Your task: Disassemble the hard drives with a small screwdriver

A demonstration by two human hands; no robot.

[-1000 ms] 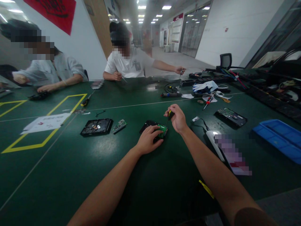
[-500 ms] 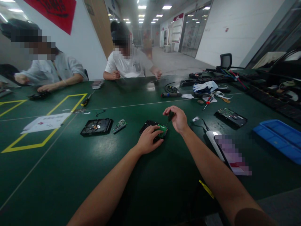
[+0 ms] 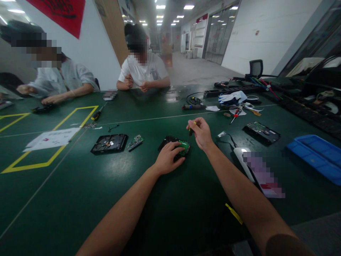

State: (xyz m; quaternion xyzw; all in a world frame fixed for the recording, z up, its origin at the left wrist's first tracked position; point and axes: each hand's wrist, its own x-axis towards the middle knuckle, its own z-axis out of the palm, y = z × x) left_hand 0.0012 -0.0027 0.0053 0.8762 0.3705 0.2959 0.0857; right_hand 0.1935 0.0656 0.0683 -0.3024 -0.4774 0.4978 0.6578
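A black hard drive (image 3: 168, 142) with a green circuit board (image 3: 184, 147) on top lies on the green table (image 3: 80, 199). My left hand (image 3: 167, 158) rests on it, fingers curled over the near edge and pressing it down. My right hand (image 3: 201, 133) is closed round a small screwdriver (image 3: 190, 131) with a yellow and black handle. The screwdriver stands upright with its tip on the board's far right corner.
To the left lie an opened drive (image 3: 109, 143) and a loose green board (image 3: 135, 142). Another drive (image 3: 262, 131), a blue tray (image 3: 317, 156) and a cable (image 3: 226, 141) sit to the right. Tools and rags clutter the far side. Two people sit across the table.
My right hand has shifted its grip on the screwdriver handle, turning it in place. My left hand has stayed put. The person opposite has pulled an outstretched arm back to the chest.
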